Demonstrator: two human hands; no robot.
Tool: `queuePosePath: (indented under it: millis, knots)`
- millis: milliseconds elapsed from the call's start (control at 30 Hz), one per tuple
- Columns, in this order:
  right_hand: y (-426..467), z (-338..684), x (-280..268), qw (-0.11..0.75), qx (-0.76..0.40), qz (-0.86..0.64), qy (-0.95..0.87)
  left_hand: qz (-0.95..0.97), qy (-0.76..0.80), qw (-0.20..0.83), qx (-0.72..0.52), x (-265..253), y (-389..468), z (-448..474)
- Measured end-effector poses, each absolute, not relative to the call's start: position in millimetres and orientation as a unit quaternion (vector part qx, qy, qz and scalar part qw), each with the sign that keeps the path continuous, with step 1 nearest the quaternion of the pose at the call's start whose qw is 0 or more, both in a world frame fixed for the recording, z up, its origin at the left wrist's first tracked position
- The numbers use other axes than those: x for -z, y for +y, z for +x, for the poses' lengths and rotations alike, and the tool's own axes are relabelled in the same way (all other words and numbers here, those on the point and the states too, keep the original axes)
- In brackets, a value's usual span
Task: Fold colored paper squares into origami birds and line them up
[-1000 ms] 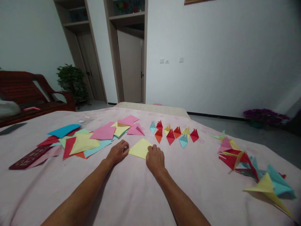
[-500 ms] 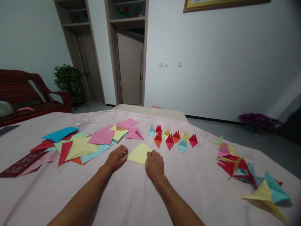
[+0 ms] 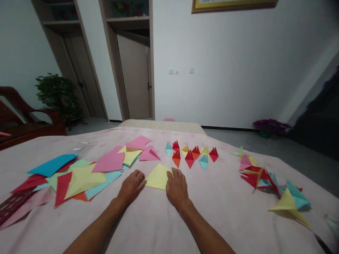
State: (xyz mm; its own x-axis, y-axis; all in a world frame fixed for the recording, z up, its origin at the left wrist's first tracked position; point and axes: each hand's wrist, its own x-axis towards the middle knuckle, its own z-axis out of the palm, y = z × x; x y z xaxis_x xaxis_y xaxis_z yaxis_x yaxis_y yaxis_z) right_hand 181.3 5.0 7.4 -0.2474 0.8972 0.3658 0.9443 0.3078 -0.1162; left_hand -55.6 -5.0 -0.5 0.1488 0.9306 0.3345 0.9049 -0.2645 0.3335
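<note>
Just one yellow paper (image 3: pixel 158 177) between two hands (image 3: pixel 131 187) (image 3: pixel 177 187)

The middle sheet (image 3: pixel 158 176) lies on cloth (image 3: pixel 212 211), front-left of the cranes (image 3: pixel 190 159).

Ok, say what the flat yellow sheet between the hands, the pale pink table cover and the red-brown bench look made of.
Sheet: matte paper, judging by its thin, straight edges.
Table cover: probably dull cloth, given its soft creases.
Bench: likely wood by its colour, perhaps varnished.
</note>
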Motion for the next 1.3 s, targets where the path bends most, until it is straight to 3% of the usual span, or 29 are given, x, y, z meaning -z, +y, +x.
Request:
queuePosePath:
  millis: [600, 767, 900, 1300]
  knots:
    - [-1.1, 177.6, -20.8, 0.145, 0.023, -0.638, -0.756, 0.697, 0.658, 0.106, -0.266, 2.0, 22.5, -44.5]
    - [-2.5, 195.9, -32.9, 0.089, -0.165, -0.683, -0.705, 0.744, 0.618, 0.030, -0.252, -5.3, 31.3, -38.7]
    - [3.9, 212.5, -30.9, 0.087, -0.224, -0.673, -0.700, 0.788, 0.561, 0.001, -0.252, -4.1, 7.9, -31.0]
    - [66.9, 197.4, 8.0, 0.311, -0.337, -0.620, -0.636, 0.838, 0.520, 0.024, -0.163, 10.1, -34.7, -27.8]
